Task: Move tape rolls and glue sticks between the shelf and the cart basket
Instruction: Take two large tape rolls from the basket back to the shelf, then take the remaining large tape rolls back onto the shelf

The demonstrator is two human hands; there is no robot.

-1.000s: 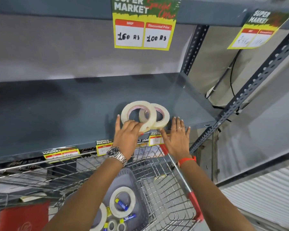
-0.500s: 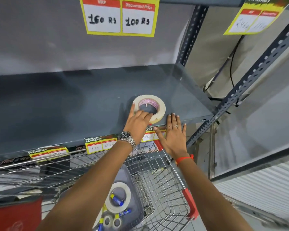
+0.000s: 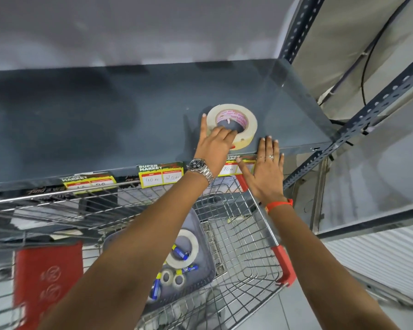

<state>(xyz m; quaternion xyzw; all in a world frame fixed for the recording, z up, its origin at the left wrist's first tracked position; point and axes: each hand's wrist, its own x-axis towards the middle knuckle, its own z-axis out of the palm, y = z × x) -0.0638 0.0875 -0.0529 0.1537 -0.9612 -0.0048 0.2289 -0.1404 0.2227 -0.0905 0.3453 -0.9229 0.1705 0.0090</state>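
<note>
Grey shelf [image 3: 105, 120] above the cart [image 3: 283, 260]: left hand [image 3: 215, 148] seemingly grips a tape roll [image 3: 246, 120], right hand [image 3: 265, 172] lies flat beside it.

We see a shelf [image 3: 105, 120] of grey painted metal with a dull sheen, and on it a tape roll [image 3: 249, 126] of matt cream paper. Nearer, the cart [image 3: 243, 234] is bright, shiny wire with red plastic corner guards [image 3: 284, 260]. The basket [image 3: 208, 253] inside looks like smooth grey plastic, and the price tags [image 3: 161, 178] are paper.
</note>
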